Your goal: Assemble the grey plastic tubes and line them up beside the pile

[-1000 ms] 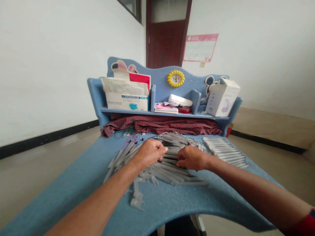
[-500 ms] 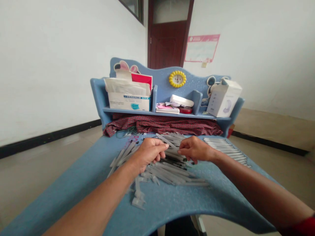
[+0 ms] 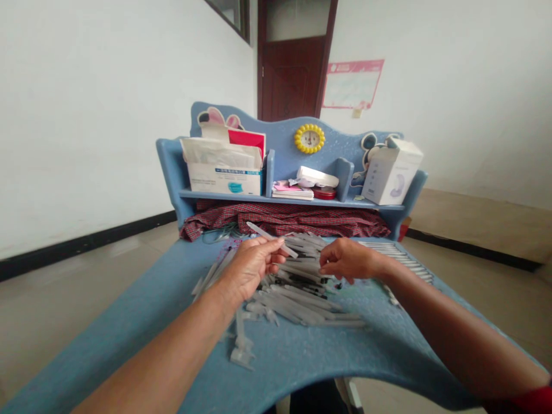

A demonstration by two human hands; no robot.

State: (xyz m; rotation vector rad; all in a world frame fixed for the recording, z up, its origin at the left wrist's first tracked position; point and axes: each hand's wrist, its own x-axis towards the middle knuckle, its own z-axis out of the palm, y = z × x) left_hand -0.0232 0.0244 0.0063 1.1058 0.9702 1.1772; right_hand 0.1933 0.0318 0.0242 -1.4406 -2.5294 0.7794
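Observation:
My left hand (image 3: pixel 254 261) is closed, pinching a slim translucent plastic tube (image 3: pixel 259 230) between thumb and forefinger. The tube slants up to the left above the pile. My right hand (image 3: pixel 350 260) is apart from it on the right, fingers curled together over the edge of the pile; whatever they hold is hidden. Under and between both hands lies a loose pile of translucent plastic tubes (image 3: pixel 297 305), with small black parts (image 3: pixel 302 286) among them. More tubes (image 3: pixel 212 276) lie partly behind my left wrist.
Beyond my right hand, several slim whitish sticks (image 3: pixel 403 257) lie in a row on the blue desk (image 3: pixel 328 356). Clear plastic scraps (image 3: pixel 242 351) are near the front. Checked cloth (image 3: pixel 293 217) lies below a shelf holding a mask box (image 3: pixel 224 177) and a white carton (image 3: pixel 391 172).
My left hand has drawn back slightly up and left, and the tube in it now shows clearly, tilted over the pile. My right hand has shifted a little right, widening the gap.

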